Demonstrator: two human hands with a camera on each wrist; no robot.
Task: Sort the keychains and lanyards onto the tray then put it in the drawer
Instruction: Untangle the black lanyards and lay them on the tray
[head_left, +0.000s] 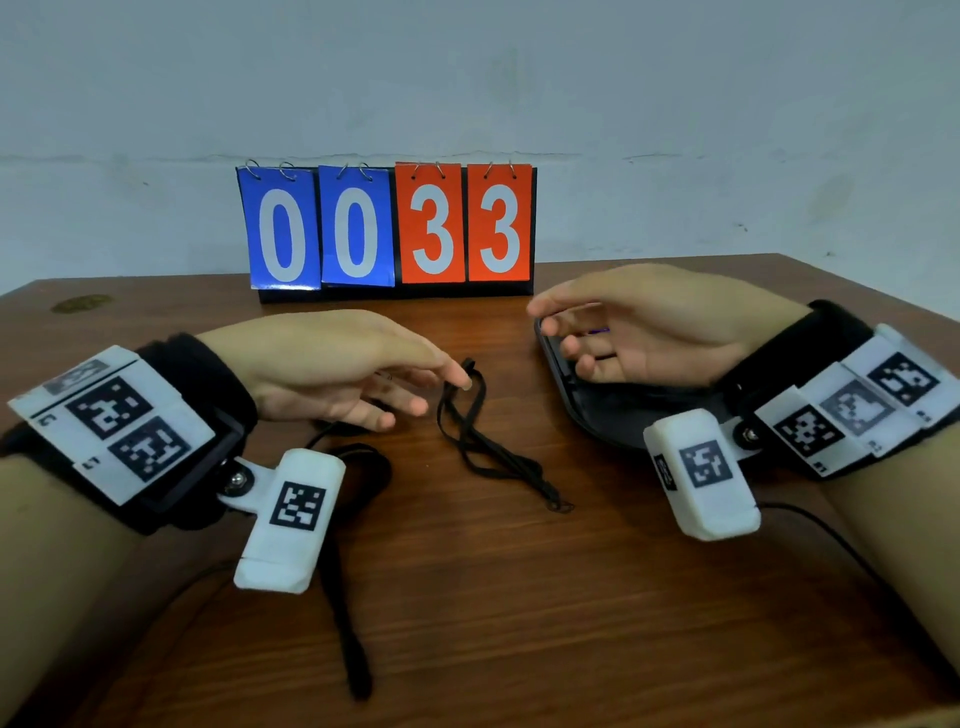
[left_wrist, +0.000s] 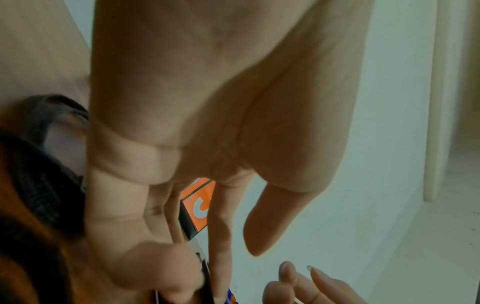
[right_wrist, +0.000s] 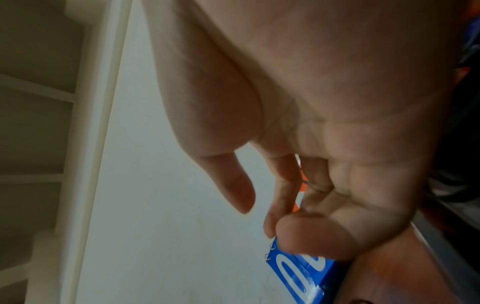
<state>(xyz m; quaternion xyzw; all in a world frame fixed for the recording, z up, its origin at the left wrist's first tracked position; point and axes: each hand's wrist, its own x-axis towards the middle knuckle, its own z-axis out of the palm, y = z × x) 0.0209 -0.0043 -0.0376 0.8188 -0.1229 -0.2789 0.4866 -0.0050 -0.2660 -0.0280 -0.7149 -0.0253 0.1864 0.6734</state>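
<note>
A thin black lanyard lies loosely coiled on the wooden table at the centre. My left hand reaches over it from the left with fingers nearly straight, and one fingertip touches the cord's upper loop. In the left wrist view my left hand shows the thumb apart from the fingers. A wider black lanyard runs from under my left wrist toward the near edge. The black tray sits at the right. My right hand hovers above it, loosely curled and holding nothing. A bit of something purple shows behind its fingers.
A flip scoreboard reading 0033 stands at the back of the table against a pale wall. A thin black cable trails from my right wrist across the near right of the table.
</note>
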